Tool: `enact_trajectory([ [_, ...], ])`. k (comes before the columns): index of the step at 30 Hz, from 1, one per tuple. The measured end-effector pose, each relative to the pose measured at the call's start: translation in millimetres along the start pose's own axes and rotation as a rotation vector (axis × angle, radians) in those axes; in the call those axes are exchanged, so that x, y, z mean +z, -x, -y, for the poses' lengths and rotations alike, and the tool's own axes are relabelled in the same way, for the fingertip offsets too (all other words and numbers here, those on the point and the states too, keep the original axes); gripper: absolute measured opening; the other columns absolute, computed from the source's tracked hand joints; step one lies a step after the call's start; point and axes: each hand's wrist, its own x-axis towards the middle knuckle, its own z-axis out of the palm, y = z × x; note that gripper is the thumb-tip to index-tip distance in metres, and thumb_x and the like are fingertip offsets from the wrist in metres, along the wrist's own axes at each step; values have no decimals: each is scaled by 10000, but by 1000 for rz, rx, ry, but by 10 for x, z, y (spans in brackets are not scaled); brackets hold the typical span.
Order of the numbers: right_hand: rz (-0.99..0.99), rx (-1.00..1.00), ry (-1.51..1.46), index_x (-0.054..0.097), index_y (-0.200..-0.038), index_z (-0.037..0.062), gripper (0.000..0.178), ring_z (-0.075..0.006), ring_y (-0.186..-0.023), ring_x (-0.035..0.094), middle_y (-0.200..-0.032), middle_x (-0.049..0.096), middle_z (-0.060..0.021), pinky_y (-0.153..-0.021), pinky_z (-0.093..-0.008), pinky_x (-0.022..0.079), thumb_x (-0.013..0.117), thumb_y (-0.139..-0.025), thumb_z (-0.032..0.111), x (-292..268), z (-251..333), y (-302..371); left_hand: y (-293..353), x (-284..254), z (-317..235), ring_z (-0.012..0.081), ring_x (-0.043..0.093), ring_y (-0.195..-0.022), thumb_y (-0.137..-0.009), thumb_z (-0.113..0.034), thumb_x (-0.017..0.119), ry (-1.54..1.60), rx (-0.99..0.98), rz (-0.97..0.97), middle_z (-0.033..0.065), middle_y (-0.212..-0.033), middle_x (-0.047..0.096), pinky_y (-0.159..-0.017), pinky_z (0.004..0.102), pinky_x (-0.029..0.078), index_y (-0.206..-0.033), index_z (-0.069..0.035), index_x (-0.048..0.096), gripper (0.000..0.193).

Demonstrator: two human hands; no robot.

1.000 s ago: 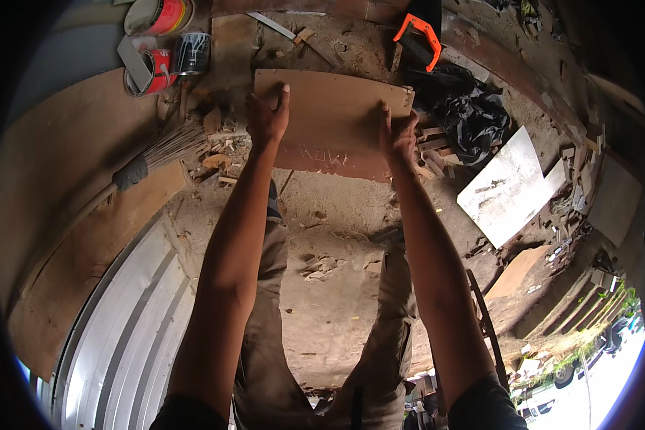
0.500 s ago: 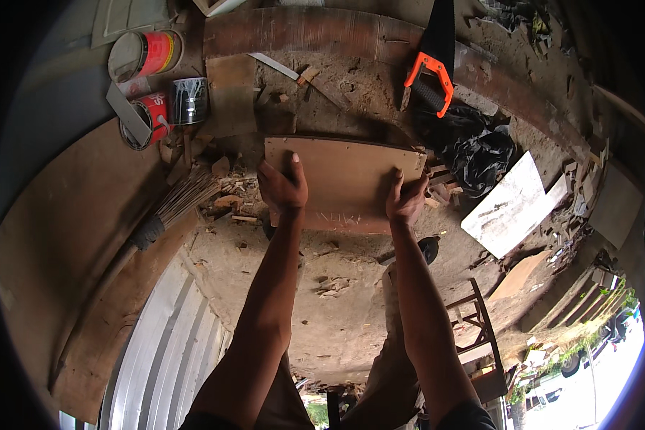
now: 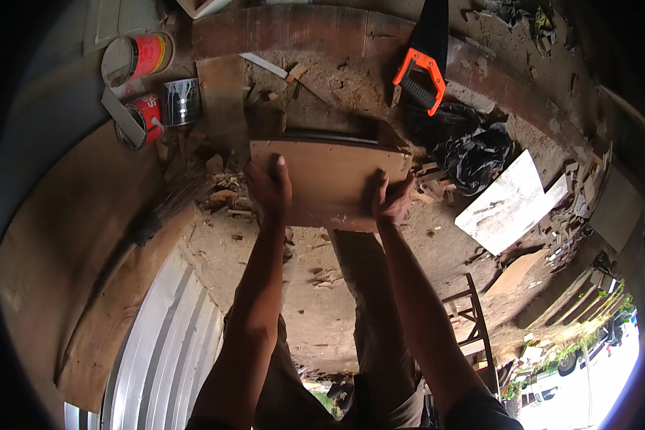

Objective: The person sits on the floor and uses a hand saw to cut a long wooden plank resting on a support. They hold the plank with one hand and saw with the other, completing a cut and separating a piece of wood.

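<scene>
Held out in front of me is a brown rectangular wooden panel (image 3: pixel 330 179) with small nail marks along its upper edge. My left hand (image 3: pixel 269 190) grips its left side, thumb lying on the face and fingers wrapped behind. On the opposite side my right hand (image 3: pixel 393 202) holds it the same way. A dark strip shows just beyond the panel's far edge; I cannot tell whether it belongs to the panel. The fingers behind the wood are hidden.
A handsaw with an orange handle (image 3: pixel 423 75) lies at the far right, beside a black plastic bag (image 3: pixel 466 147). Paint cans (image 3: pixel 142 57) stand far left, above a stick broom (image 3: pixel 172 204). A white board piece (image 3: pixel 505 204) and wood scraps lie on the right.
The panel and both hands have shifted slightly left in view, as has much of the background. My right leg now shows below the panel, and the dark strip beyond its far edge is plainer.
</scene>
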Motion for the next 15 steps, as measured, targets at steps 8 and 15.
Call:
enact_trajectory([
  [8, 35, -51, -102, 350, -1331, 24, 700, -488, -986, 599, -1056, 608, -311, -809, -514, 494, 585, -888, 513, -37, -82, 14, -134, -70, 87, 452, 506, -1130, -791, -631, 655, 114, -94, 282, 328, -1184, 465, -931, 505, 432, -1251, 112, 365, 921],
  [15, 59, -88, -290, 360, -1345, -11, 662, -411, -1107, 560, -1164, 577, -290, -939, -438, 442, 599, -923, 440, -169, 32, 16, -424, -121, 252, 449, 449, -1232, -757, -727, 610, 26, -175, 588, 341, -1312, 411, -1029, 472, 394, -1357, 137, 287, 1100],
])
